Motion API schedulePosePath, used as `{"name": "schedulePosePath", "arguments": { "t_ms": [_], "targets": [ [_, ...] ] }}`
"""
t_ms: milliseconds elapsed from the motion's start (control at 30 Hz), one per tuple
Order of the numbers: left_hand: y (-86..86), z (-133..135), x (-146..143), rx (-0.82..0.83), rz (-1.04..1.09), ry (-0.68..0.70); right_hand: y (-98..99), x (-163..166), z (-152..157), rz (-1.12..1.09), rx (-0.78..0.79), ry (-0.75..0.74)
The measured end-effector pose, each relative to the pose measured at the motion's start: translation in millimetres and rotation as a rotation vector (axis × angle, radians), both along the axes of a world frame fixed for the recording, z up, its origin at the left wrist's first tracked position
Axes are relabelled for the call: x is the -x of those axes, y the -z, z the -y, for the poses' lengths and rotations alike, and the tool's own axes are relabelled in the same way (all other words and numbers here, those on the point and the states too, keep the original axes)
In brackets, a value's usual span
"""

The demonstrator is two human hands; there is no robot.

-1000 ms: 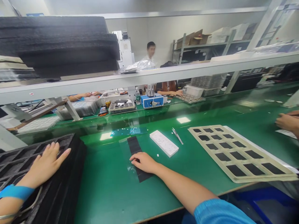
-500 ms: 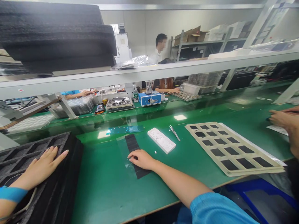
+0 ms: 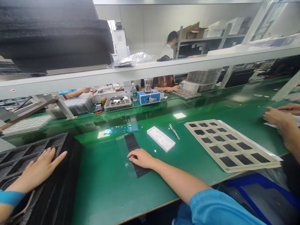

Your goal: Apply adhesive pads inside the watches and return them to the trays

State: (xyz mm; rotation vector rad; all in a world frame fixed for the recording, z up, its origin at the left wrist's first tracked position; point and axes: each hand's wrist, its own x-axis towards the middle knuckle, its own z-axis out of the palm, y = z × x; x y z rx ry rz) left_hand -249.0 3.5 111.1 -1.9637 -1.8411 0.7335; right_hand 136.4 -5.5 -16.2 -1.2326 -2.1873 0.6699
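Your left hand (image 3: 37, 170) spreads empty across the foam tray (image 3: 67, 175); your right hand (image 3: 142, 157) curls over the black strip (image 3: 132, 141) on the counter (image 3: 100, 190), its grip unclear. Strip and clear film (image 3: 120, 145) look not yet parted.

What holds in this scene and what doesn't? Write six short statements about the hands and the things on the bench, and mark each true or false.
1. The left hand rests on the black foam. True.
2. The right hand is on the black strip. True.
3. Both hands are on the black foam. False: only the left hand is.
4. The tweezers lie between the white block and the pale tray. True.
5. The right hand holds the tweezers. False: they lie on the bench.
6. In the picture, the white block is left of the black strip. False: it is to the right.
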Motion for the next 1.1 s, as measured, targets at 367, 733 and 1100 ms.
{"name": "schedulePosePath", "arguments": {
  "t_ms": [367, 733, 1100],
  "targets": [
    [-8.9, 6.7, -10.2, 0.020, 0.019, -0.029, -0.1, -0.7, 0.5, -0.014, -0.002, -0.003],
    [-9.3, 3.0, -14.0, -0.037, 0.298, -0.111, 5.0, -1.7, -0.6, -0.065, 0.010, -0.011],
    [-7.1, 5.0, -9.7, -0.050, 0.311, -0.060, 3.4, -1.9, 0.0, -0.068, 0.014, -0.015]
  ]
}}
